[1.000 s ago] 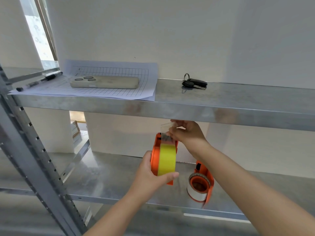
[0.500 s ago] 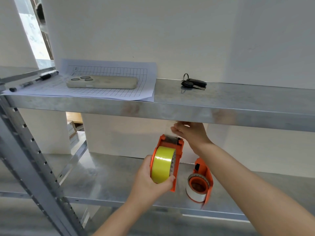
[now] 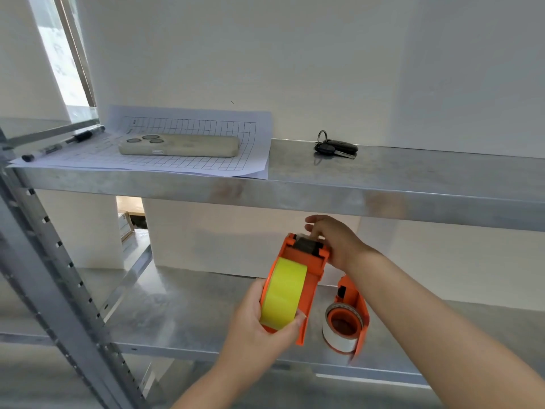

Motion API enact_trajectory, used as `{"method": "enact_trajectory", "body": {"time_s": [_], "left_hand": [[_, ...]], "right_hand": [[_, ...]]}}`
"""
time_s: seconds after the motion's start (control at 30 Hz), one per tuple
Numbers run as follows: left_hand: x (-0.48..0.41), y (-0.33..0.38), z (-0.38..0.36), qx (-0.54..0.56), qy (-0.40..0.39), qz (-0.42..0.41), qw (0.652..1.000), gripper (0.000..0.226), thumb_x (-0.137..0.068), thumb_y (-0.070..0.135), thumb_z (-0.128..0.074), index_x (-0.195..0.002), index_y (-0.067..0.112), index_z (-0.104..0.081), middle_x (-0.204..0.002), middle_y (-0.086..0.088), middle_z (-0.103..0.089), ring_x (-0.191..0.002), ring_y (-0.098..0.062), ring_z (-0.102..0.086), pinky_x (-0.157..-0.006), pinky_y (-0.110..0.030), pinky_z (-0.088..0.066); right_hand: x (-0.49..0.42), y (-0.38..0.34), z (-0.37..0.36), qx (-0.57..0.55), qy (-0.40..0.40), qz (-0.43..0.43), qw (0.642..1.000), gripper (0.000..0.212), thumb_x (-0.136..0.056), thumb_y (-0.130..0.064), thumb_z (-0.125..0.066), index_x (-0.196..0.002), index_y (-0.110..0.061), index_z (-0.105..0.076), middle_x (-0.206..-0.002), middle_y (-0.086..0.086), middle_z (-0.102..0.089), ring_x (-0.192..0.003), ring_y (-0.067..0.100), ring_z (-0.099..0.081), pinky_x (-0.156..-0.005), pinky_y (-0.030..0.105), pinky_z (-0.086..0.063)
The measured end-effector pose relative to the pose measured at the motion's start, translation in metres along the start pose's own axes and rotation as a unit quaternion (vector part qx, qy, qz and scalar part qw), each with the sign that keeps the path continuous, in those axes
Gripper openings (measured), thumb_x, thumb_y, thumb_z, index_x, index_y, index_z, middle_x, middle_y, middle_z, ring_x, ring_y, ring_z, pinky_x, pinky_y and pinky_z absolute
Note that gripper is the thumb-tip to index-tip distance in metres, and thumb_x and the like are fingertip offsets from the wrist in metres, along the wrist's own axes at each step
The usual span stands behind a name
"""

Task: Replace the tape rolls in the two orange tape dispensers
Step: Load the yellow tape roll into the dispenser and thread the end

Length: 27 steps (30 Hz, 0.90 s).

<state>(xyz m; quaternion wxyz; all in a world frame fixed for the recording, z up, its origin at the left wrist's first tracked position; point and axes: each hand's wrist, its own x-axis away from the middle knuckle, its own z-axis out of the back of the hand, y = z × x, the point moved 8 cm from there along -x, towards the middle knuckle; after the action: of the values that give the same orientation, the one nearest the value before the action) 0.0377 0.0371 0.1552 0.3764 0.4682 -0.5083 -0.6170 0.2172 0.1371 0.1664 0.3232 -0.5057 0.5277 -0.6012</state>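
Note:
My left hand [image 3: 256, 323] grips an orange tape dispenser [image 3: 308, 276] from below, holding it above the lower metal shelf [image 3: 182, 314]. A yellow tape roll [image 3: 283, 293] sits in that dispenser. My right hand [image 3: 336, 240] rests on the dispenser's top end by the dark cutter part, fingers pressing there. The second orange dispenser [image 3: 354, 305] stands on the lower shelf just right of the first, with a white tape roll [image 3: 336, 338] in it.
The upper shelf [image 3: 413, 184] carries a gridded paper sheet [image 3: 206, 160], a beige phone [image 3: 180, 146], a pen [image 3: 65, 143] and a bunch of keys [image 3: 336, 148]. A perforated metal upright [image 3: 59, 278] runs diagonally at left. A white wall stands behind.
The held dispenser has tilted, its yellow roll turned more toward me. My right hand dropped from lifting a clear tape end to pressing on the dispenser's top.

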Motion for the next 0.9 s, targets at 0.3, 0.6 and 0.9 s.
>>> {"method": "enact_trajectory", "body": {"time_s": [0.3, 0.6, 0.9], "left_hand": [[-0.002, 0.008, 0.013, 0.156, 0.036, -0.017, 0.987, 0.043, -0.051, 0.025, -0.075, -0.09, 0.017, -0.06, -0.066, -0.002, -0.07, -0.059, -0.011, -0.065, -0.058, -0.022, -0.056], [-0.021, -0.032, 0.002, 0.454, 0.084, 0.103, 0.881, 0.005, -0.073, 0.003, -0.059, -0.074, 0.008, -0.059, -0.06, -0.003, -0.062, -0.055, -0.01, -0.063, -0.054, -0.02, -0.056], [0.001, -0.11, -0.014, 0.28, 0.065, 0.274, 0.918, 0.032, -0.091, 0.027, -0.047, -0.122, 0.03, -0.041, -0.109, -0.011, -0.055, -0.093, -0.021, -0.061, -0.073, -0.034, -0.047]], "right_hand": [[0.014, 0.03, -0.012, -0.182, -0.122, -0.119, 0.968, 0.028, -0.088, -0.008, -0.036, -0.083, -0.008, -0.063, -0.067, 0.011, -0.073, -0.055, 0.02, -0.07, -0.054, 0.023, -0.058], [0.04, 0.065, -0.046, -0.223, -0.162, 0.009, 0.961, 0.04, -0.073, -0.047, -0.052, -0.087, -0.011, -0.062, -0.086, 0.009, -0.066, -0.077, 0.021, -0.066, -0.075, 0.031, -0.054], [0.013, 0.113, -0.017, -0.239, 0.025, -0.022, 0.97, 0.041, -0.09, -0.024, -0.054, -0.124, -0.033, -0.034, -0.099, 0.013, -0.064, -0.08, 0.028, -0.066, -0.075, 0.041, -0.054]]}}
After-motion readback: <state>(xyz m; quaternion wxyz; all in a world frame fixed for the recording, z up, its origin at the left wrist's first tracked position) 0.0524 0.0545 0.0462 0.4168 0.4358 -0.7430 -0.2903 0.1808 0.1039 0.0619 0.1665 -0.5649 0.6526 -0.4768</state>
